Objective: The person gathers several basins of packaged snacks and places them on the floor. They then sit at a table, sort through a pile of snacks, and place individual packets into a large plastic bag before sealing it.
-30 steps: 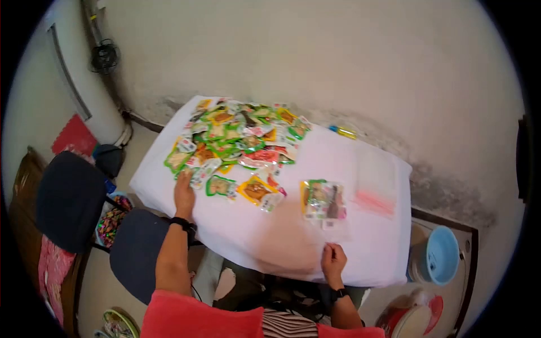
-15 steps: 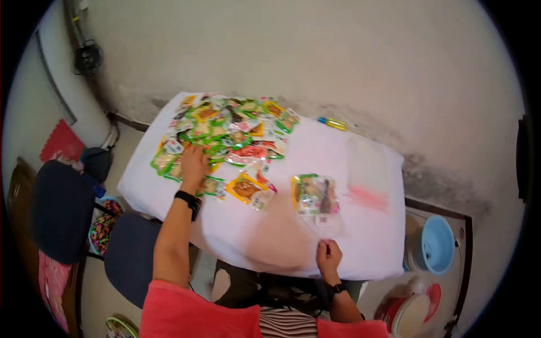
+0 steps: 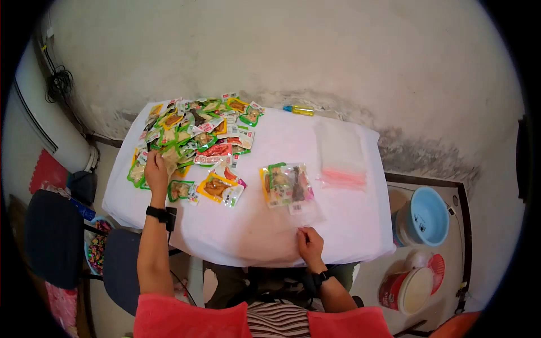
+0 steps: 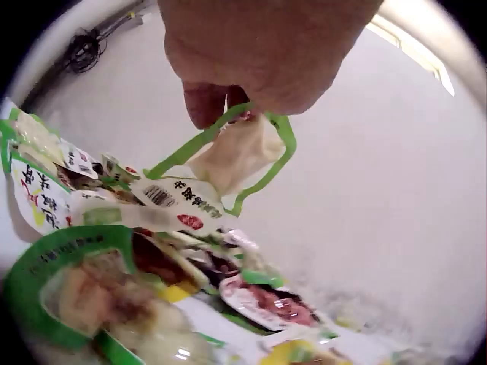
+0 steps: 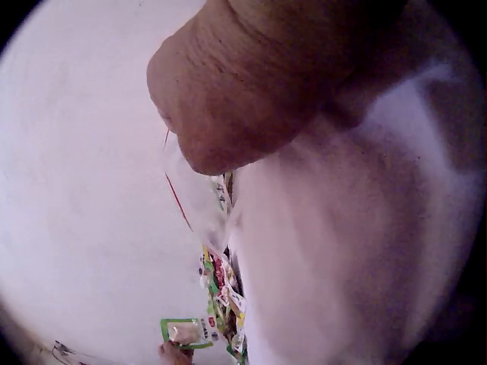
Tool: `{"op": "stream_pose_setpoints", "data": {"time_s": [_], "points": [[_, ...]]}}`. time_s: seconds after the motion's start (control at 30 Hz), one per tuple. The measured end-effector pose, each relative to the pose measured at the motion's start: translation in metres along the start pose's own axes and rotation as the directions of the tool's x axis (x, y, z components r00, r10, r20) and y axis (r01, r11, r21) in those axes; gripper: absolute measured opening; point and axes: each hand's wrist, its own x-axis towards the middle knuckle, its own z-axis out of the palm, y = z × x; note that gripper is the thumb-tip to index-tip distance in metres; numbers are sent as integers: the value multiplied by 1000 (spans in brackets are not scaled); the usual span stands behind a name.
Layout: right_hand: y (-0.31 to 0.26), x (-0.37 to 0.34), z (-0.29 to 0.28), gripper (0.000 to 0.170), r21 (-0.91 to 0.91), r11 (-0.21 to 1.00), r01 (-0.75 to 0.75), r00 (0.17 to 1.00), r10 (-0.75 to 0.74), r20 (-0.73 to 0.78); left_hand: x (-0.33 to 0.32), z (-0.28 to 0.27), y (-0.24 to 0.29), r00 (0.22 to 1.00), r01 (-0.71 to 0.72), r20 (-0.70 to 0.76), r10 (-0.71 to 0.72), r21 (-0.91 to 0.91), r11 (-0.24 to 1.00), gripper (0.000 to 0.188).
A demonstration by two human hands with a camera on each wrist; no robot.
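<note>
My left hand (image 3: 156, 173) pinches a green-edged snack packet (image 4: 240, 156) by its edge, lifted over the left part of the packet pile (image 3: 189, 132). In the left wrist view the packet hangs under the fingertips, with other packets below. My right hand (image 3: 310, 245) pinches the near edge of a clear plastic bag (image 3: 310, 215) that lies on the white cloth and holds several packets (image 3: 286, 183). The right wrist view shows this hand (image 5: 228, 99) from close up, its fingertips hidden behind it. Two loose packets lie between pile and bag, one yellow-edged (image 3: 217, 188), one green-edged (image 3: 179, 190).
A stack of clear bags with pink edges (image 3: 342, 158) lies on the right of the table. A yellow bottle with a blue cap (image 3: 298, 110) is at the back edge by the wall. Blue basins (image 3: 429, 217) and a lidded bucket (image 3: 416, 290) stand right; dark chairs (image 3: 59, 239) stand left.
My left hand has moved from the near edge of the pile into it and now has a green-edged packet lifted. The right hand stays at the bag's edge. The head view has shifted.
</note>
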Motion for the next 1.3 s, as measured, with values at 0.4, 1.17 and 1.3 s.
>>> {"op": "stream_pose_setpoints", "data": {"time_s": [0.4,1.17,1.3], "points": [[-56,-1,-5,21,577,723,-380,923,260,282,-121,-12,142,567,823,728,-385,-517,234,15],[-15,-14,-51,27,582,461,-670,731,548,407,-222,31,221,815,-233,404,414,-426,874,13],[-9,17,-13,29,652,383,-654,719,583,379,-216,31,222,837,-233,364,408,-439,868,11]]}}
